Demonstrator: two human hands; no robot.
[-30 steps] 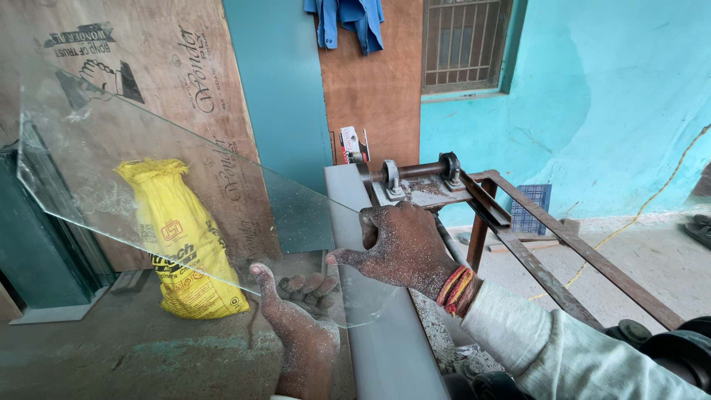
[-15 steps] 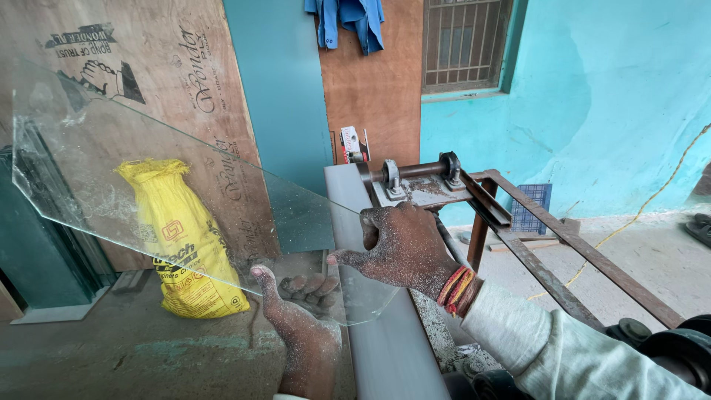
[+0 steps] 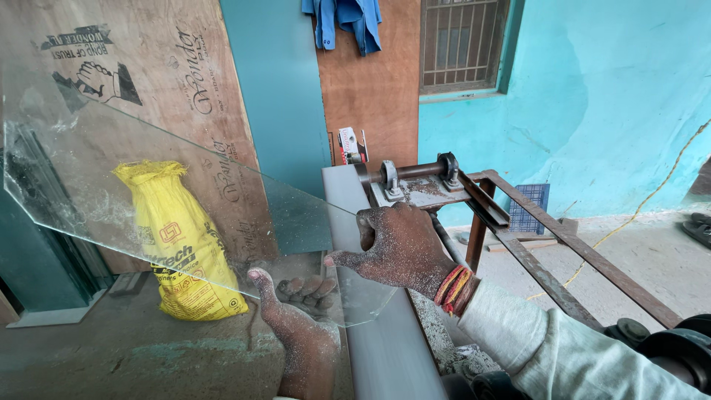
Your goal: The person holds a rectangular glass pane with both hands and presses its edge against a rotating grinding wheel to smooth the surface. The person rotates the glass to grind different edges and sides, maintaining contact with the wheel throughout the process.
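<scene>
Beside the belt: glass pane (image 3: 170,200) was held up at a slant, its near corner over the grey belt's left edge and its far corner raised well away from the belt.
Glass pane: clear sheet, dusty, edges greenish; things beyond it showed through.
Left hand (image 3: 292,326): came up from below just beside the belt, thumb on the near face of the pane, fingers curled against the other face and seen through the glass; clamped on the pane's lower edge.
Right hand (image 3: 396,248): lay over the pane's near corner at the belt, fingers spread and pressed on the glass, thumb up; covered in pale dust, with red and yellow threads at the wrist and a pale sleeve.
Belt (image 3: 363,296): long grey band running away from the viewer toward a rusty roller.
Roller (image 3: 415,172): at the belt's far end, set in a rusty metal frame (image 3: 548,259) that stretched away from the belt.
Yellow sack (image 3: 181,244): stood on the floor beyond the pane, well apart from the belt, against a plywood sheet (image 3: 148,96).
Blue cloth (image 3: 342,18): hung on the wall above the belt's far end.
</scene>
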